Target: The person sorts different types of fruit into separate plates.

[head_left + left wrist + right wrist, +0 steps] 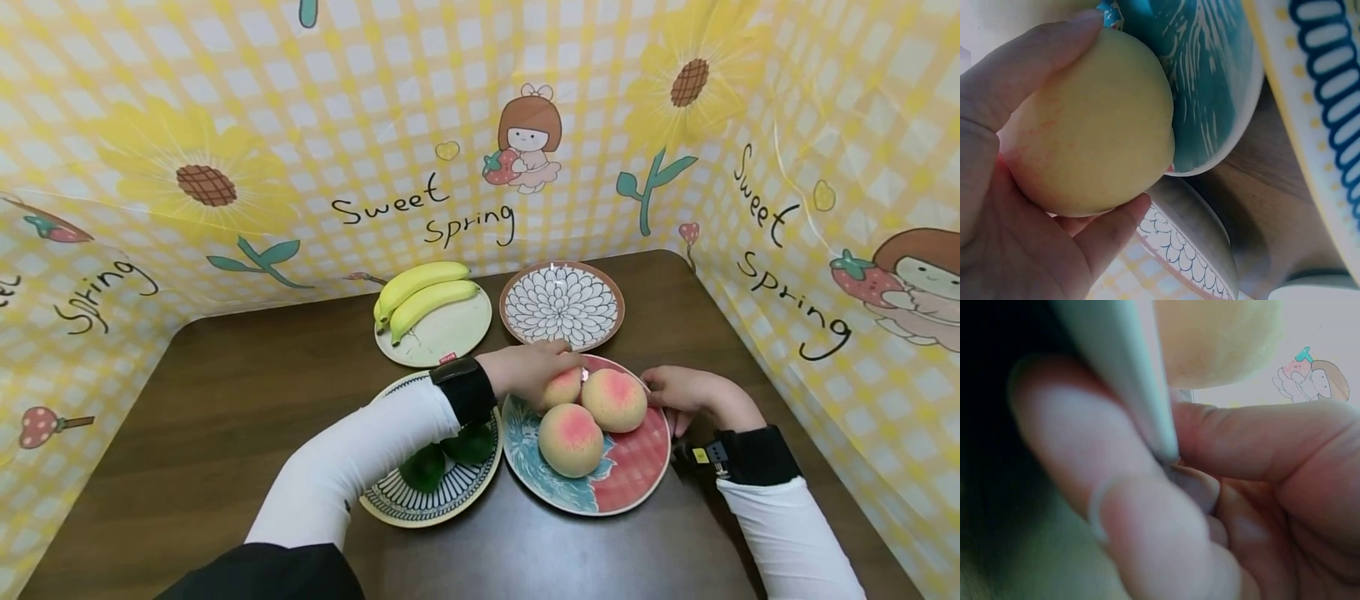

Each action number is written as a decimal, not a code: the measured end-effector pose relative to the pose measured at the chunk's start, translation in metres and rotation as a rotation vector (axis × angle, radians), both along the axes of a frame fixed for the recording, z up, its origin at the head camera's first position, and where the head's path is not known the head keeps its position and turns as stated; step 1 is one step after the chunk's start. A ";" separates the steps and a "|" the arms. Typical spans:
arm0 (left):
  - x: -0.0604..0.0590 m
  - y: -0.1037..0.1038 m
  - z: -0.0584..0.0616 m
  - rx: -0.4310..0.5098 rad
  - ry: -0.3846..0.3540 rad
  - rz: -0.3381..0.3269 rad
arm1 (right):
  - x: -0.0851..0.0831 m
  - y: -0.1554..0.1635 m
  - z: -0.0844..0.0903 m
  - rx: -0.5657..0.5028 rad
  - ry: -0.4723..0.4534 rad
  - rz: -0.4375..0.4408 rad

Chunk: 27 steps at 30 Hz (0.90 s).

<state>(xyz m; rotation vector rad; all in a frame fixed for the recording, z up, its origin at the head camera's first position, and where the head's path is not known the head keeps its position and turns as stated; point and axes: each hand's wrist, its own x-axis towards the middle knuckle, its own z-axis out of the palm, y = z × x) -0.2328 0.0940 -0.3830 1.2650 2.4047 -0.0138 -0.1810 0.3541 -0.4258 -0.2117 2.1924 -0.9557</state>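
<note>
Three peaches lie on a teal and red plate (637,477) at the table's middle. My left hand (553,367) reaches over from the left and grips the far peach (564,388). In the left wrist view my thumb (1029,62) and a finger curl round that peach (1091,125), above the plate's teal part (1210,81). The other two peaches (615,400) (570,439) sit loose. My right hand (678,392) pinches the plate's right rim. The right wrist view shows the rim (1122,375) between thumb and fingers (1260,444), with a peach (1216,337) above.
Two bananas (423,296) lie on a pale plate (450,335) at the back. A petal-patterned plate (562,304) stands beside it. A striped plate (442,500) with dark green fruit (423,467) sits under my left forearm. Yellow checked screens wall the brown table (225,400).
</note>
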 end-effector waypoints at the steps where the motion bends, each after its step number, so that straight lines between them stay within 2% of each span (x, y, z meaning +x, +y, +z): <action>1: 0.000 0.000 0.001 0.001 -0.004 -0.001 | -0.001 0.000 0.000 -0.001 0.002 0.004; 10: 0.001 0.001 0.001 -0.013 -0.023 0.016 | 0.000 -0.002 0.004 -0.017 0.003 0.004; 17: 0.005 0.002 -0.001 -0.009 -0.064 -0.031 | 0.004 -0.001 0.002 -0.033 -0.002 -0.010; 27: 0.009 -0.001 0.005 -0.035 -0.088 -0.023 | 0.007 -0.003 0.001 -0.053 -0.008 -0.024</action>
